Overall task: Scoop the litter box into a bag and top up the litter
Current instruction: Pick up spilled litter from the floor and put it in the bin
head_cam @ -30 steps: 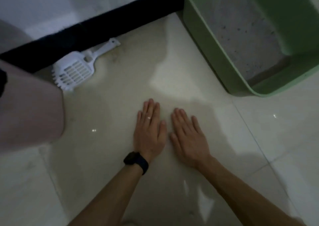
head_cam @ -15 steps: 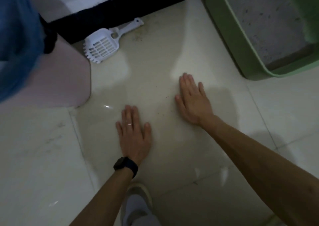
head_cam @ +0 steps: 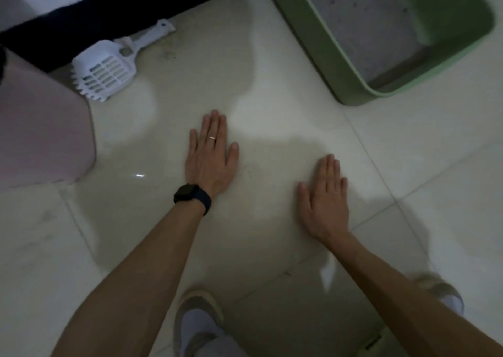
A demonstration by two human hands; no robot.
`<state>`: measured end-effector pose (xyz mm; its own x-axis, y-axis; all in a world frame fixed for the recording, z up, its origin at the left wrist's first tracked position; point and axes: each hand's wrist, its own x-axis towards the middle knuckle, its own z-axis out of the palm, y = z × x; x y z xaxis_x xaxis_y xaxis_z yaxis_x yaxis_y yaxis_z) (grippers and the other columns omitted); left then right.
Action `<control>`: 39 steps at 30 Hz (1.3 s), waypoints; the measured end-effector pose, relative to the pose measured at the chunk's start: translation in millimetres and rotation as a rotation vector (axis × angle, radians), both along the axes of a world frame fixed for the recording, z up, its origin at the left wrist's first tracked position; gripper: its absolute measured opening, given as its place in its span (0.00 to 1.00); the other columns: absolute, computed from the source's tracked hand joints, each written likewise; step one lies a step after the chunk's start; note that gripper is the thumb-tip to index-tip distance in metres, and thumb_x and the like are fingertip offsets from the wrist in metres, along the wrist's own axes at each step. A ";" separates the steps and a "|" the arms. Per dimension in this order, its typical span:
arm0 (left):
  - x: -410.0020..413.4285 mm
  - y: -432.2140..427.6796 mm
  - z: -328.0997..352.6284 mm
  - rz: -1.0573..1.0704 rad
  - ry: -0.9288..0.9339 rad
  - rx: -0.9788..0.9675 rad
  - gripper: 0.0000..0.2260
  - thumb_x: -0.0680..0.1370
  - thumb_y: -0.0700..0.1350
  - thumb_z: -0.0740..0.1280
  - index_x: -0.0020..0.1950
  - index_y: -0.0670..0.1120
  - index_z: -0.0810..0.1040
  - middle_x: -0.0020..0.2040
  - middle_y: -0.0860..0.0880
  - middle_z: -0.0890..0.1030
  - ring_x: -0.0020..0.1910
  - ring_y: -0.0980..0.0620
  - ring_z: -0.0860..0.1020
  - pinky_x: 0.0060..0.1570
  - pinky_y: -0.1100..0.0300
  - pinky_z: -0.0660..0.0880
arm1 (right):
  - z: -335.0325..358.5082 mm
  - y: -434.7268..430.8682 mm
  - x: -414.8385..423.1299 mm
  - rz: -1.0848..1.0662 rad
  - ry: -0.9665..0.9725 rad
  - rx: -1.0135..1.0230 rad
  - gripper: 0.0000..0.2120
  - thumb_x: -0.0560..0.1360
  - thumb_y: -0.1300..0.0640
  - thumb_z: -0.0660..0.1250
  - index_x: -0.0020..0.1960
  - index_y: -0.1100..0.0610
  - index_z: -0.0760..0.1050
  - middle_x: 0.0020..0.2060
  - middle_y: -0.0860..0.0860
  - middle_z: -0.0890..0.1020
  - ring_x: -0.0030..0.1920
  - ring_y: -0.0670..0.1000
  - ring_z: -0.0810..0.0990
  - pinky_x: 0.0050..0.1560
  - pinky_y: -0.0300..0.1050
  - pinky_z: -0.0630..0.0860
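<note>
Both hands, left hand (head_cam: 211, 155) & right hand (head_cam: 325, 197), spread flat on floor tile (head_cam: 272, 128), btwn scoop (head_cam: 104, 74) & litter box (head_cam: 351, 65).

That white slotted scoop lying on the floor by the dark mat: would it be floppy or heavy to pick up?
The white scoop looks like thin moulded plastic, so probably stiff and light. Its slotted pan suggests little weight. It lies flat on glossy floor tile, so a push would likely slide it, not roll it. The narrow handle seems the natural place to hold.
</note>
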<state>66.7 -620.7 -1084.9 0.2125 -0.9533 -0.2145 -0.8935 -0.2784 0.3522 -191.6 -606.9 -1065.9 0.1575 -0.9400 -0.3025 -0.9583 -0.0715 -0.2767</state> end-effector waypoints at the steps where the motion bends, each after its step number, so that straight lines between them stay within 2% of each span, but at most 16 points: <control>1: -9.6 2.3 1.6 -0.065 0.017 -0.009 0.29 0.83 0.55 0.47 0.81 0.45 0.47 0.81 0.48 0.46 0.80 0.52 0.43 0.78 0.50 0.40 | -3.8 4.7 3.8 -0.016 0.011 0.006 0.34 0.81 0.41 0.43 0.80 0.58 0.40 0.80 0.53 0.42 0.79 0.50 0.37 0.78 0.57 0.44; 4: -45.9 22.4 1.9 -0.211 0.112 -0.045 0.28 0.83 0.54 0.46 0.81 0.44 0.50 0.81 0.48 0.49 0.80 0.53 0.44 0.78 0.51 0.42 | -11.7 22.8 31.1 0.155 -0.001 -0.021 0.32 0.83 0.44 0.46 0.80 0.60 0.44 0.80 0.55 0.46 0.79 0.52 0.40 0.78 0.58 0.44; 6: -59.4 32.2 2.9 -0.172 0.247 -0.087 0.28 0.82 0.53 0.47 0.80 0.43 0.55 0.80 0.47 0.54 0.80 0.54 0.49 0.78 0.53 0.45 | -14.8 32.2 45.1 0.328 -0.082 -0.040 0.29 0.84 0.49 0.50 0.80 0.60 0.49 0.80 0.55 0.49 0.80 0.52 0.43 0.78 0.59 0.49; 8: -57.7 39.8 8.3 -0.058 0.398 -0.166 0.26 0.83 0.52 0.49 0.79 0.42 0.60 0.79 0.47 0.60 0.78 0.53 0.56 0.77 0.56 0.50 | -11.3 25.0 46.9 0.342 -0.189 -0.048 0.27 0.83 0.53 0.52 0.80 0.61 0.52 0.79 0.55 0.51 0.80 0.51 0.46 0.78 0.56 0.50; 10: -45.6 51.0 14.7 0.012 0.436 -0.244 0.25 0.83 0.49 0.52 0.78 0.41 0.63 0.78 0.47 0.63 0.77 0.52 0.60 0.77 0.54 0.55 | -4.4 7.7 43.3 0.275 -0.206 -0.104 0.28 0.83 0.52 0.52 0.79 0.62 0.52 0.79 0.55 0.53 0.80 0.51 0.47 0.79 0.53 0.47; 12: -30.0 70.2 16.3 0.044 0.348 -0.254 0.26 0.82 0.49 0.55 0.79 0.42 0.61 0.79 0.47 0.61 0.78 0.50 0.57 0.76 0.48 0.56 | -2.3 -10.4 36.6 0.145 -0.136 -0.129 0.29 0.83 0.49 0.49 0.80 0.61 0.49 0.80 0.54 0.51 0.80 0.50 0.45 0.79 0.53 0.45; 14: -16.7 92.7 13.6 0.062 0.175 -0.159 0.30 0.81 0.54 0.54 0.80 0.42 0.55 0.81 0.46 0.54 0.80 0.49 0.52 0.77 0.44 0.51 | -6.7 -20.4 34.0 0.030 -0.050 -0.094 0.31 0.83 0.47 0.47 0.80 0.59 0.45 0.80 0.54 0.47 0.79 0.50 0.42 0.78 0.56 0.45; 16: -13.4 110.3 6.9 0.020 -0.001 -0.038 0.34 0.80 0.59 0.52 0.81 0.43 0.51 0.81 0.46 0.50 0.80 0.48 0.48 0.77 0.43 0.48 | -11.4 -12.5 39.2 0.007 0.025 -0.053 0.32 0.83 0.45 0.46 0.80 0.59 0.42 0.80 0.54 0.44 0.79 0.50 0.39 0.78 0.58 0.45; 19: -21.4 105.9 -2.1 -0.051 -0.098 0.013 0.33 0.81 0.60 0.51 0.81 0.45 0.49 0.81 0.47 0.48 0.80 0.49 0.46 0.77 0.42 0.45 | -9.3 16.2 55.0 0.205 -0.007 -0.001 0.31 0.83 0.45 0.45 0.80 0.58 0.41 0.80 0.53 0.42 0.79 0.50 0.37 0.78 0.57 0.41; 21: -27.1 84.2 -4.4 -0.041 -0.095 0.015 0.31 0.82 0.59 0.49 0.82 0.46 0.48 0.81 0.48 0.47 0.80 0.50 0.45 0.77 0.43 0.44 | -4.2 36.3 59.3 0.450 -0.065 0.012 0.30 0.84 0.47 0.47 0.80 0.58 0.44 0.80 0.52 0.44 0.79 0.50 0.39 0.78 0.57 0.44; 23: -31.3 58.3 -5.5 -0.032 -0.065 0.002 0.29 0.83 0.57 0.47 0.82 0.46 0.48 0.81 0.48 0.48 0.80 0.51 0.45 0.77 0.44 0.44 | -1.8 38.0 52.8 0.520 -0.134 0.019 0.28 0.84 0.49 0.48 0.80 0.58 0.47 0.80 0.51 0.46 0.79 0.49 0.41 0.78 0.55 0.47; 28: -46.8 13.7 -2.7 -0.197 -0.033 -0.034 0.27 0.84 0.55 0.44 0.81 0.45 0.50 0.81 0.49 0.49 0.80 0.52 0.46 0.77 0.48 0.44 | 4.3 -19.9 16.9 0.157 -0.102 -0.073 0.29 0.83 0.48 0.45 0.80 0.59 0.49 0.79 0.54 0.50 0.79 0.51 0.46 0.78 0.52 0.45; 35: -78.8 36.5 -4.2 -0.488 0.007 -0.069 0.29 0.83 0.57 0.50 0.81 0.45 0.52 0.81 0.48 0.51 0.80 0.51 0.47 0.77 0.49 0.47 | 6.9 -35.8 -79.9 -0.366 -0.069 -0.168 0.29 0.82 0.48 0.48 0.80 0.58 0.51 0.80 0.55 0.53 0.79 0.52 0.48 0.78 0.51 0.45; 39: -85.7 33.3 1.8 -0.450 -0.039 -0.082 0.29 0.81 0.56 0.52 0.79 0.44 0.61 0.79 0.47 0.61 0.78 0.49 0.58 0.75 0.42 0.53 | 8.6 -22.1 -146.5 -0.653 0.001 -0.179 0.31 0.82 0.46 0.47 0.80 0.61 0.49 0.80 0.57 0.50 0.79 0.54 0.47 0.77 0.53 0.44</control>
